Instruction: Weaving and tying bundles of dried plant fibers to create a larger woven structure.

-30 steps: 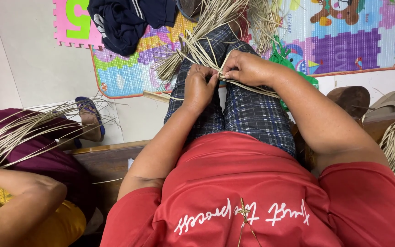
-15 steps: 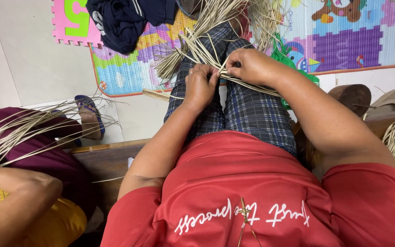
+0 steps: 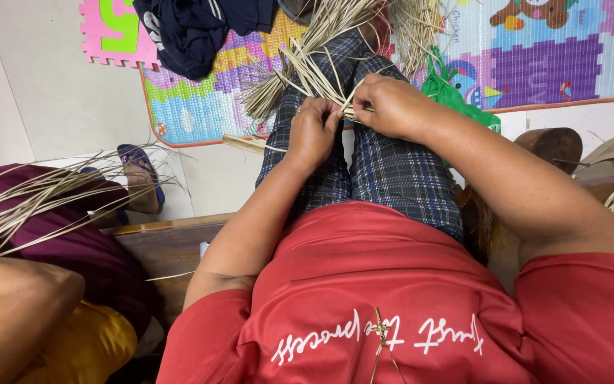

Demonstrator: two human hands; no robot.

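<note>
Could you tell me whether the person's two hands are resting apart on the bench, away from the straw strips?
No, the left hand and the right hand are close together over the knees, both gripping the pale straw strips.

Upper left: dark navy garment heaped on a colourful foam play mat. Green plastic bag at upper right of centre. Far right: brown shoe beside a beige sandal. Left edge: another person in maroon trousers, blue sandal, loose straw bundle.
</note>
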